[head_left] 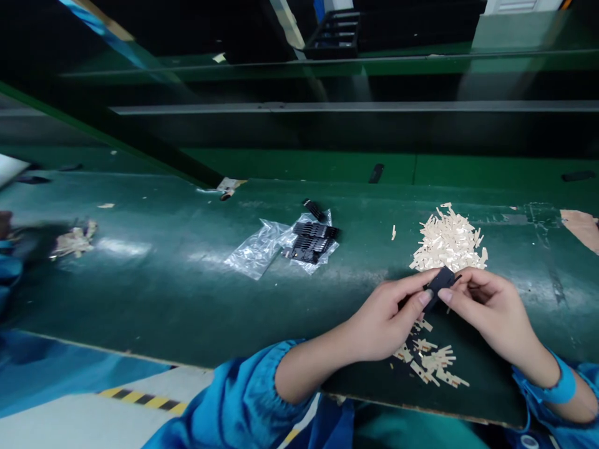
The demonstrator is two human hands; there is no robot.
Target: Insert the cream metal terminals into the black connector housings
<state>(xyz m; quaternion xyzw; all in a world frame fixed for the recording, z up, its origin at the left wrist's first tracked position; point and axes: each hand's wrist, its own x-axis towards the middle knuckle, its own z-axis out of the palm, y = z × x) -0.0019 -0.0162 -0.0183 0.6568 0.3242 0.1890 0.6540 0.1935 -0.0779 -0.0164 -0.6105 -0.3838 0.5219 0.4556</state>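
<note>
Both hands meet over the green desk, left hand and right hand pinching one small black part between fingertips; its detail is too small to read. Cream pieces piled just behind, more half hidden under the wrists. Clear bag of black parts mid-desk. Far left blurs out, someone's blue sleeve cut off.
</note>
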